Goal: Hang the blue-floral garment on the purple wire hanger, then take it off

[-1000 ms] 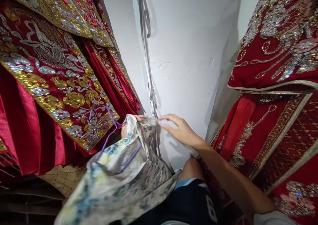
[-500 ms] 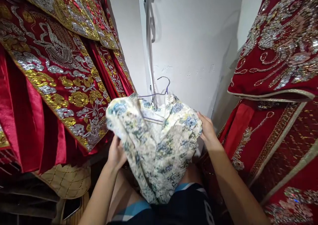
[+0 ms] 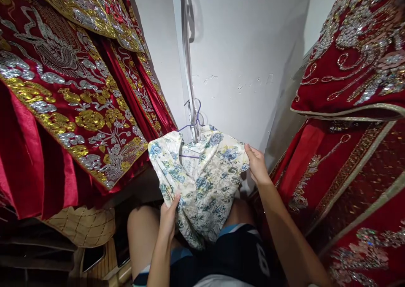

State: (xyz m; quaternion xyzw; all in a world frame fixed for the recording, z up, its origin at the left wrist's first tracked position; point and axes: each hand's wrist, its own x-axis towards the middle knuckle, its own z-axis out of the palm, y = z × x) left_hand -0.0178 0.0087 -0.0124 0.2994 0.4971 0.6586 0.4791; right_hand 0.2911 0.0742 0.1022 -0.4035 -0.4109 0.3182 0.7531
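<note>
A cream floral top (image 3: 209, 181) with blue flowers and a V neck is spread over my lap. Inside its shoulders sits a purple wire hanger (image 3: 198, 117), its hook rising in front of a pale metal pole (image 3: 186, 59). My left hand (image 3: 169, 211) is closed on the top's side, the thumb lying over the fabric. Higher up, my right hand (image 3: 257, 163) pinches the edge of the short sleeve on the right. The fingers behind the cloth are partly hidden on both hands.
Red garments with gold and silver embroidery (image 3: 69, 93) hang at the left. More red beaded garments (image 3: 354, 67) hang close on the right. A white wall (image 3: 240, 33) stands ahead. At lower left, a phone-like dark slab (image 3: 93, 257) lies on a wooden surface near a quilted tan item (image 3: 82, 226).
My left hand has moved right and down, from the left sleeve to the top's side. The hanger's hook has shifted left, in front of the pole, and the top has turned slightly.
</note>
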